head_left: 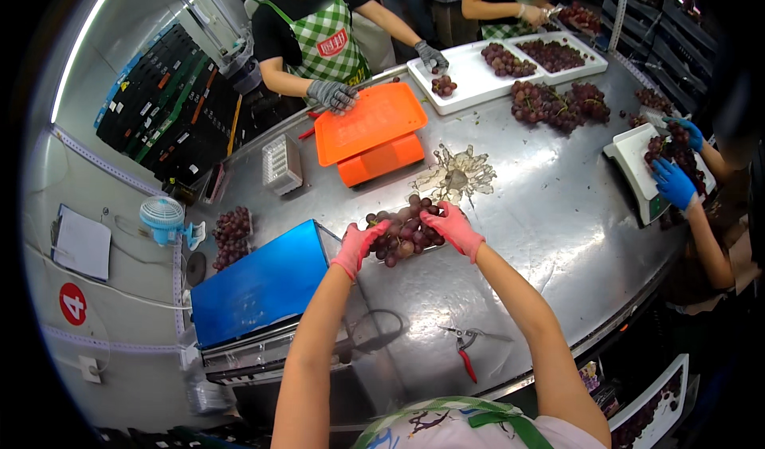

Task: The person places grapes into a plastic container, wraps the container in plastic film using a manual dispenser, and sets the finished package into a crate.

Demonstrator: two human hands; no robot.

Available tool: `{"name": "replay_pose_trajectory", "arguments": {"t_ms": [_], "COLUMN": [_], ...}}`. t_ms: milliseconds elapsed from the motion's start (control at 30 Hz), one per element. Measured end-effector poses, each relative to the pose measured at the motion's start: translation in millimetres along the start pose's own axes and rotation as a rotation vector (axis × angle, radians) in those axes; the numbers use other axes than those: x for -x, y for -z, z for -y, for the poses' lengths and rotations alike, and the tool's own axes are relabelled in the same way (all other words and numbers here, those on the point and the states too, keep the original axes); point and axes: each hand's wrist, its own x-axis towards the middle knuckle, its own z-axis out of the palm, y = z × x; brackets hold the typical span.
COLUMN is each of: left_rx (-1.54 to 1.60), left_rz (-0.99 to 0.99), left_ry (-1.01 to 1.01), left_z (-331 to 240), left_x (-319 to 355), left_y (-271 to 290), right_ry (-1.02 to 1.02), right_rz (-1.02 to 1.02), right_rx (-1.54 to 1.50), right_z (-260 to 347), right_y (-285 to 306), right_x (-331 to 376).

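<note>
Both of my hands wear pink gloves and cup a bunch of dark red grapes (405,234) on the steel table (550,210). My left hand (360,243) grips the bunch's left side. On the right side, my right hand (451,225) closes over it. A clear plastic clamshell tray (456,176) lies just beyond the grapes. Red-handled shears (465,352) lie on the table near my right elbow.
A blue-topped scale (259,284) stands to my left, an orange scale (368,130) further back. White trays (510,62) and loose grape bunches (558,102) sit at the far side. A person in grey gloves (333,94) works opposite; another in blue gloves (673,182) works at right.
</note>
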Motion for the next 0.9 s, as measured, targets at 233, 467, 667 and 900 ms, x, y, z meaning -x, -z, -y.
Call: {"name": "replay_pose_trajectory", "arguments": {"t_ms": [233,467,667,900], "left_rx": [0.036,0.101,0.072,0.269], "left_rz": [-0.026,-0.011,-0.172,-0.142], "left_ry": [-0.291,-0.271,-0.247,-0.239], "left_z": [-50,-1,70,145], "left_x": [84,141,174,165], "left_y": [56,167,256,307], "right_ry": [0.173,0.221,0.198,0.177], "right_rz": [-0.135,0.081,0.187,0.134], "right_rx": [0.147,0.124,0.095,0.249], "right_z": [82,115,77,36], "right_y": [-36,-146,-256,-330], "right_x": [65,101,98,73]}}
